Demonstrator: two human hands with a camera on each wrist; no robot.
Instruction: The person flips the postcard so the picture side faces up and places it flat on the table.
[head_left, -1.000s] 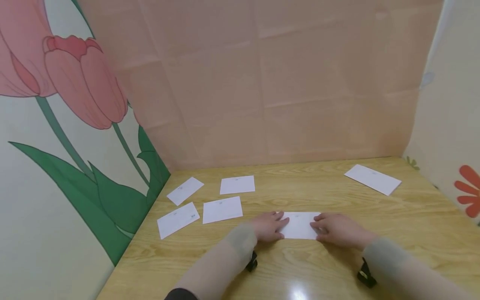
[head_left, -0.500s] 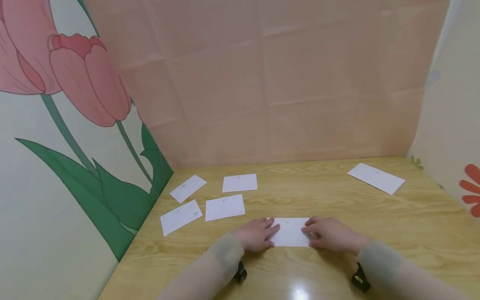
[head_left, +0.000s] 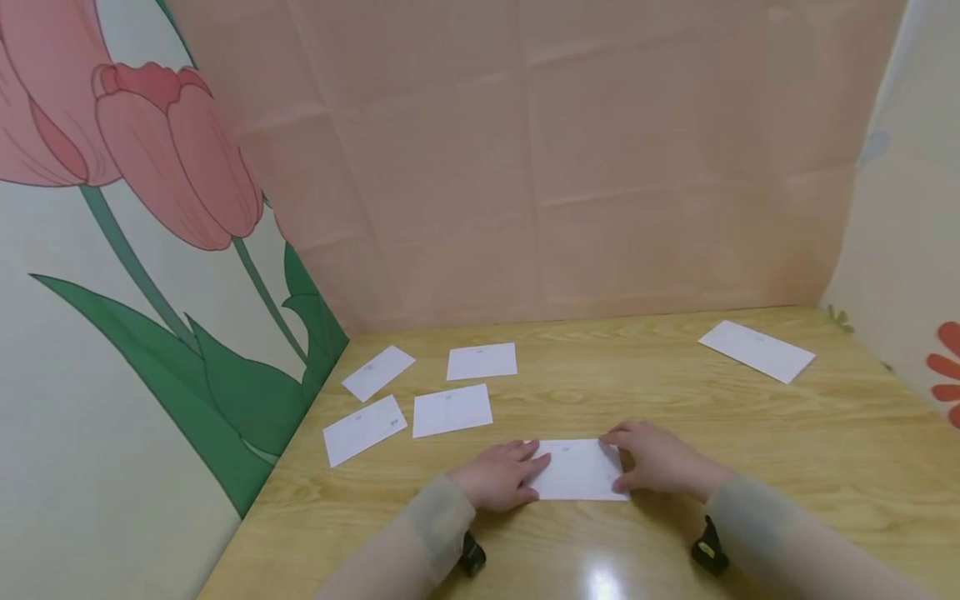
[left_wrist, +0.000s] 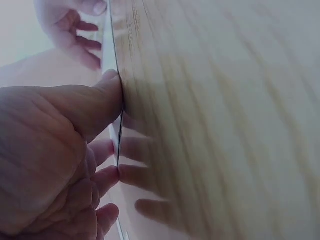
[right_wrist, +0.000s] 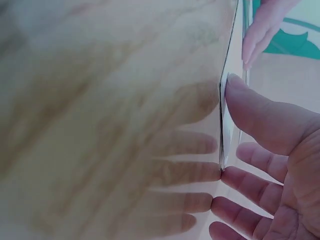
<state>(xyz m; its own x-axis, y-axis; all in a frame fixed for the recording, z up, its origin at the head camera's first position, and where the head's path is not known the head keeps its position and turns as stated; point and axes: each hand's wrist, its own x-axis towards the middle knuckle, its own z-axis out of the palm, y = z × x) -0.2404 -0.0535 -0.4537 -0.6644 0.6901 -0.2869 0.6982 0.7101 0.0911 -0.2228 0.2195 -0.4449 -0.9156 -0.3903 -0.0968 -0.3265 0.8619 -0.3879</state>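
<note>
A white rectangular paper [head_left: 576,473] with a small printed mark near its far edge lies on the wooden table in front of me. My left hand [head_left: 495,477] rests on its left end, fingers spread, covering that edge. At the right end is my right hand [head_left: 663,461], its thumb at the near corner and its fingertips at the far corner. In the left wrist view the thumb [left_wrist: 102,102] lies against the near edge of the paper. The right wrist view has the right thumb [right_wrist: 245,92] on the paper, which looks slightly raised off the table there.
Several similar papers lie apart at the left: a near one [head_left: 365,431], one beside it [head_left: 452,410] and one behind [head_left: 482,362]. Another white paper [head_left: 757,352], seemingly thicker, lies at the back right. A pink cloth [head_left: 570,167] hangs behind the wooden table [head_left: 615,375].
The paper has come nearer to me and a little left, with both hands. My right fingers have spread apart to the two right corners, uncovering more of that end.
</note>
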